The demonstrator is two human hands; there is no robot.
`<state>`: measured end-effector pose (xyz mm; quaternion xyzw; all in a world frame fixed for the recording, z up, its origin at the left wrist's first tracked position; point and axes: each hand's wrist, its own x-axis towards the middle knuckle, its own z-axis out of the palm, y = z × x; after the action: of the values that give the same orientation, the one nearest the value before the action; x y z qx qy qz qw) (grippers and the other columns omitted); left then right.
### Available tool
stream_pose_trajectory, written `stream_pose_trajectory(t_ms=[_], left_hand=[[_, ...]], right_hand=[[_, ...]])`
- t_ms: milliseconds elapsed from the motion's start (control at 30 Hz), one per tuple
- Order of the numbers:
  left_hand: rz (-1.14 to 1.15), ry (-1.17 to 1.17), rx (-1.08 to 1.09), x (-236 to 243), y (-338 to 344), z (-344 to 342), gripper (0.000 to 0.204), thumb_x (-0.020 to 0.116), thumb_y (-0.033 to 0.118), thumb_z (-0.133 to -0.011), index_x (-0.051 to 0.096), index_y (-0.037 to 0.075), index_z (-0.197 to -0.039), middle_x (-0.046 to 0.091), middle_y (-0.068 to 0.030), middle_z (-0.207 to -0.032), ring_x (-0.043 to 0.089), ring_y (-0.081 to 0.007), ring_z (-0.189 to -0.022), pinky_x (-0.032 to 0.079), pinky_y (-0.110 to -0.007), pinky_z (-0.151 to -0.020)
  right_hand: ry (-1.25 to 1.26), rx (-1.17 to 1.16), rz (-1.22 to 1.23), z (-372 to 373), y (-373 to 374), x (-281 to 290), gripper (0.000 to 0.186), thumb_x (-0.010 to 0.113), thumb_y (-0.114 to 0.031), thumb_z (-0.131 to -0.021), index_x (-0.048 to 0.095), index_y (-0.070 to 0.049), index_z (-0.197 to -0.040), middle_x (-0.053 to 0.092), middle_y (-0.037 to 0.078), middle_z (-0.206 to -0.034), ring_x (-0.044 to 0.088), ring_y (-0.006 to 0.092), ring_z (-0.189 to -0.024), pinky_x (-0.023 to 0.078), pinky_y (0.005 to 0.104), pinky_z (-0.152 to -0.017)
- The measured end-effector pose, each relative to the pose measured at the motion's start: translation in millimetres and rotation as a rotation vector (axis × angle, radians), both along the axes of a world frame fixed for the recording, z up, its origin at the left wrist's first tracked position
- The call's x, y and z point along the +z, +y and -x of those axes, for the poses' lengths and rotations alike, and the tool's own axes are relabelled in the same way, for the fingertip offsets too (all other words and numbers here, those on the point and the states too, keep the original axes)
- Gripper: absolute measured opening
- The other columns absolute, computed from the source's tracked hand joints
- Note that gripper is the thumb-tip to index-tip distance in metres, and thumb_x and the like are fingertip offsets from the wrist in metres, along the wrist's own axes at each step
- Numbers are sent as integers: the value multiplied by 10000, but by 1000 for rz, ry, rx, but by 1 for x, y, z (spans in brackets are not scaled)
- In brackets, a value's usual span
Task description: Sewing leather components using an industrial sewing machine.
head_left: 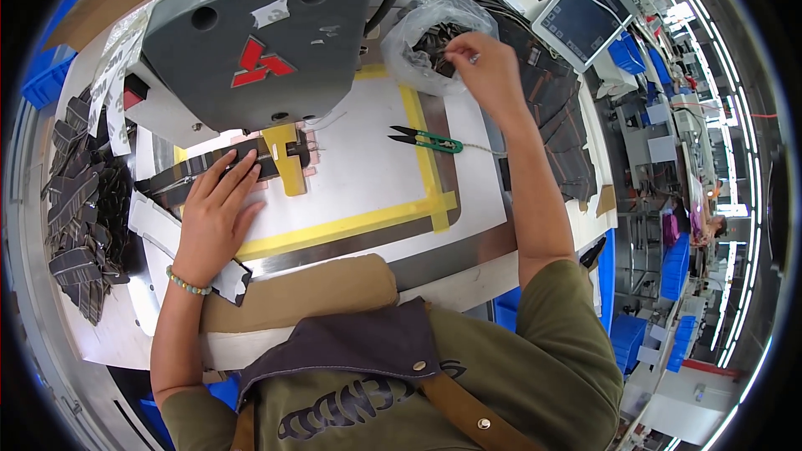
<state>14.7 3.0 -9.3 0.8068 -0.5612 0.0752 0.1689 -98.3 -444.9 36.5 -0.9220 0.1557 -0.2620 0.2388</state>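
Note:
My left hand [215, 209] lies flat with fingers stretched over a dark striped fabric strip [180, 179], beside the yellow clamp plate [284, 159] under the grey sewing machine head [255, 42]. The strip's right end reaches past the plate, by small pink pieces [311, 159]. Up at the right, my right hand [484, 67] is pinched closed over a clear plastic bag [399, 57] of small dark pieces [434, 42]. What the fingertips grip, if anything, is too small to make out. Green-handled thread snips [430, 141] lie on the white work surface between my hands.
Dark strips are heaped in a pile [88, 200] at the left. More dark striped pieces [555, 108] lie under my right forearm. A control screen [583, 12] stands at the back right. A brown padded rest [305, 291] lines the near edge; yellow tape [351, 230] borders the work area.

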Motion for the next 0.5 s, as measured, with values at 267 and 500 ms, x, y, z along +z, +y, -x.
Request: stream_pose_trajectory(t_ms=[267,500], left_hand=[[309,461,20,33,-25,30,328,773,17,-969,753,2,-1296,787,-150,-1234,763,-297,-1111,600,-382,-960],[437,1376,152,20,-61,34,221,737,128,-1078,760,-48,-1209,794,-67,-1043,754,-121,-945,605,-276,-833]], right_hand=[[33,378,-717,28,65,24,190,808,-78,-970,778,6,-1137,781,24,-956,704,75,-883,560,250,-806],[332,630,-986,19,151,-8,209,791,-77,-1013,726,7,-1194,739,8,-1033,674,62,-961,566,257,-896]])
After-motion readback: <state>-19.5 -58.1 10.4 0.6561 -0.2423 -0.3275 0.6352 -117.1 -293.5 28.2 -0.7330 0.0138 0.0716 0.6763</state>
